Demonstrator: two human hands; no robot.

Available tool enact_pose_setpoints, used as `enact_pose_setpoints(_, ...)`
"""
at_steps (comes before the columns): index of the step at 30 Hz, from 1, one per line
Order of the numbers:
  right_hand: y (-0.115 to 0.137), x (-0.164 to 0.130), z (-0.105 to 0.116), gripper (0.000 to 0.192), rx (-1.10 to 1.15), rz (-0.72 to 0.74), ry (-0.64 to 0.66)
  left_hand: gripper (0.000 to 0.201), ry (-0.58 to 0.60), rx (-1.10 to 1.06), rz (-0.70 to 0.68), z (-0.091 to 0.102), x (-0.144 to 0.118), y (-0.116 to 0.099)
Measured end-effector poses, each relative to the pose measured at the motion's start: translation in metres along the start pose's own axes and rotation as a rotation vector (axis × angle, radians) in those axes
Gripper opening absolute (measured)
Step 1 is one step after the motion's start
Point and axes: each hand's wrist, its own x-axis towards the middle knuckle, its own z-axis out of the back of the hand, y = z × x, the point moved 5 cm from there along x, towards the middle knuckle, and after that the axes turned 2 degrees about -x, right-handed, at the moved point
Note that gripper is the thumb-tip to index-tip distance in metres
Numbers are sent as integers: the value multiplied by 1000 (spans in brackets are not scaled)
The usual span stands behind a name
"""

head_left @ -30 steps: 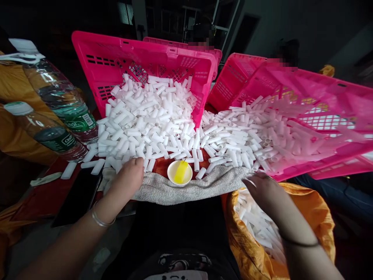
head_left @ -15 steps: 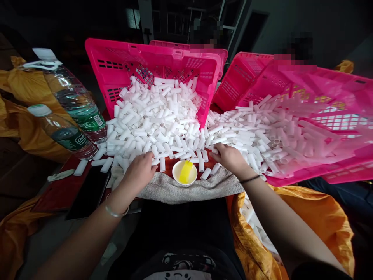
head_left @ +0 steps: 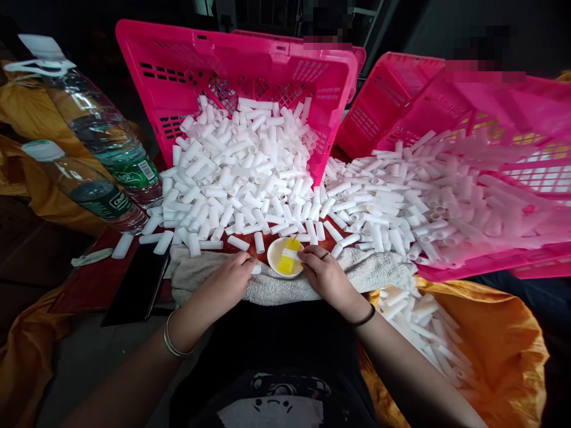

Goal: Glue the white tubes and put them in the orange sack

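White tubes pinched in left hand and right hand; right's over yellow block, likely dabbing; next needs light touch.

Passage over towel; tube heap blocks far side.

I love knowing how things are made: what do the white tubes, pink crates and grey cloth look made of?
White tubes: probably plastic, smooth with a satin finish; their hollow ends look round.
Pink crates: very likely moulded plastic, faintly glossy, with regular openings in the walls.
Grey cloth: matte, nubbly fabric lying in soft folds, perhaps terry; the fibre is unclear.
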Motion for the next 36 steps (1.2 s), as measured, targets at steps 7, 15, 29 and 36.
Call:
enact_pose_setpoints(7, -5, -3, -2, 25, 96, -190, 11, 25, -195, 169, -49, 18, 9, -13)
enact_pose_setpoints(15, 10, -9, -7, 23, 46, -48, 17, 11, -112, -239, -6, 21, 2, -2)
enact_pose_setpoints(29, 6, -13, -6, 25, 118, -216, -36, 52, 31, 27, -229, -4, 48, -10)
enact_pose_setpoints(36, 20, -12, -4, 18, -13, 62, -117, 92, -60, -51, -199, -17, 66, -1)
